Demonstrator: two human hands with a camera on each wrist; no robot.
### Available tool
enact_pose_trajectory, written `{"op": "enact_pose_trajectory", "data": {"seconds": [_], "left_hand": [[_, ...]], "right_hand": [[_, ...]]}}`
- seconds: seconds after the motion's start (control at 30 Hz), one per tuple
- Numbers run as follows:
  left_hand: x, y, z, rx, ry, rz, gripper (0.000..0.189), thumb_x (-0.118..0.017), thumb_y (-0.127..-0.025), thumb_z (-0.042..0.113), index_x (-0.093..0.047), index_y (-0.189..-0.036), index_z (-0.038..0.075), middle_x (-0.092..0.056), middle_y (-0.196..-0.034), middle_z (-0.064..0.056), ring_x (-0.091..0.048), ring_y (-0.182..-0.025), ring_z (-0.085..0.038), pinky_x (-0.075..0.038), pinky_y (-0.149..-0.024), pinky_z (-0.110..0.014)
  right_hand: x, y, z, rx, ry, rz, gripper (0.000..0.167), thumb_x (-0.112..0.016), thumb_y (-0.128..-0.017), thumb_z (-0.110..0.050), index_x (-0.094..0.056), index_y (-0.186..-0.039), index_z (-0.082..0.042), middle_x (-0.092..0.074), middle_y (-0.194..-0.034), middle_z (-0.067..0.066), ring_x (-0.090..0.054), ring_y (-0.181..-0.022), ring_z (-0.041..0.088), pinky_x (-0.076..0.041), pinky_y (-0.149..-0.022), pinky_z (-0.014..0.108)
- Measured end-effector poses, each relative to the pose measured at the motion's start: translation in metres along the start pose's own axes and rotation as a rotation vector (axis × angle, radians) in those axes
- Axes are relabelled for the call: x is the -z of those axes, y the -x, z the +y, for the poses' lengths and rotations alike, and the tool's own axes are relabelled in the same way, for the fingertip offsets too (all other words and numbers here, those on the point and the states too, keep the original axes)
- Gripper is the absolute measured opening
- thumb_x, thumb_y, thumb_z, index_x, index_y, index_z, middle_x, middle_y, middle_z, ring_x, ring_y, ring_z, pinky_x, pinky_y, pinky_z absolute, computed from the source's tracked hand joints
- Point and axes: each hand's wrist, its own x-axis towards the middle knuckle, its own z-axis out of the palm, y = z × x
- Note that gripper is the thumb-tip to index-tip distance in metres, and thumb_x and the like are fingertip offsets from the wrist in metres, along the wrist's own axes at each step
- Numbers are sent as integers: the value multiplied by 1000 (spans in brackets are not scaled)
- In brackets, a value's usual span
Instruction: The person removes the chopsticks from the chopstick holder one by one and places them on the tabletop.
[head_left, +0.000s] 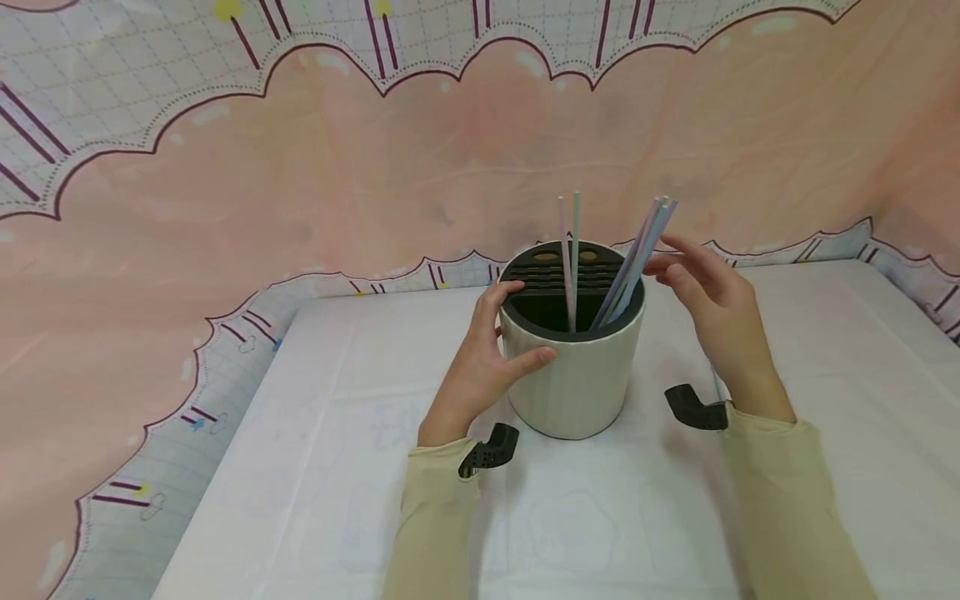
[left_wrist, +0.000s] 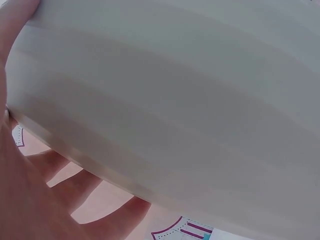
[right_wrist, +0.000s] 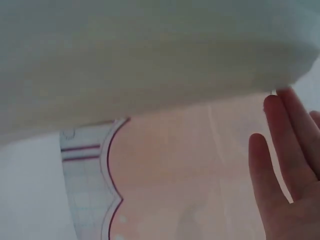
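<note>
A round off-white desk organizer (head_left: pixel 573 387) with a black slotted insert (head_left: pixel 536 275) stands upright on the table. My left hand (head_left: pixel 480 362) grips its left side, thumb across the front and fingertips at the rim. In the left wrist view those fingers (left_wrist: pixel 115 217) spread around the pale wall. Inside the front compartment, a pink straw (head_left: pixel 565 250) and a green straw (head_left: pixel 576 221) stand near the middle. A bunch of several pastel straws (head_left: pixel 637 262) leans right against the rim. My right hand (head_left: pixel 712 312) is beside this bunch, its fingers extended toward the organizer's right rim.
The organizer stands on a white-covered table (head_left: pixel 360 400). Behind it and along the left hangs a peach cloth (head_left: pixel 420 175) with scalloped, striped borders. Black camera mounts (head_left: pixel 491 448) sit at both wrists, over beige sleeves (head_left: pixel 787 500).
</note>
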Motion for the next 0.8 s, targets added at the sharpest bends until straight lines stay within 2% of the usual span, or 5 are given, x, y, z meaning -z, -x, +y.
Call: {"op": "enact_pose_trajectory", "data": {"seconds": [0.13, 0.3, 0.47, 0.63, 0.8], "left_hand": [[0, 1, 1, 3, 4, 0, 77, -68, -69, 53, -24, -130, 44, -15, -142, 18, -18, -128, -4, -30, -99, -46], [-1, 2, 2, 4, 0, 4, 77, -68, -68, 53, -24, -131, 44, -15, -142, 18, -19, -128, -4, -31, -99, -44], [-2, 1, 2, -3, -8, 8, 78, -69, -69, 53, -24, -132, 43, -15, -142, 17, -19, -128, -5, -32, -98, -42], [-1, 2, 2, -3, -18, 17, 78, -69, -68, 53, -24, -132, 42, -16, -142, 17, -20, -128, -3, -33, -98, -41], [-2, 3, 2, -1, -15, 18, 78, -68, -69, 53, -25, -132, 40, -16, -142, 16, -19, -128, -4, -32, -98, -43]], "right_hand": [[-8, 4, -9, 44, -63, -3, 43, -53, -90, -20, -44, -132, -25, -57, -116, 3, -51, -108, 15, -40, -92, 30], [-15, 3, -9, 128, -8, -43, 45, -61, -85, -10, -50, -127, -20, -58, -111, 2, -52, -104, 13, -40, -89, 22], [-14, 5, -10, 123, 132, -84, 33, -62, -85, -17, -58, -117, -20, -58, -111, -2, -49, -108, 8, -36, -95, 31], [-14, 7, -15, 104, 190, -138, 29, -60, -86, -23, -59, -115, -17, -58, -112, -2, -46, -111, 10, -34, -95, 41], [-16, 10, -18, 149, 239, -59, 23, -61, -85, -18, -63, -108, -17, -62, -98, -1, -51, -98, 6, -38, -89, 36]]}}
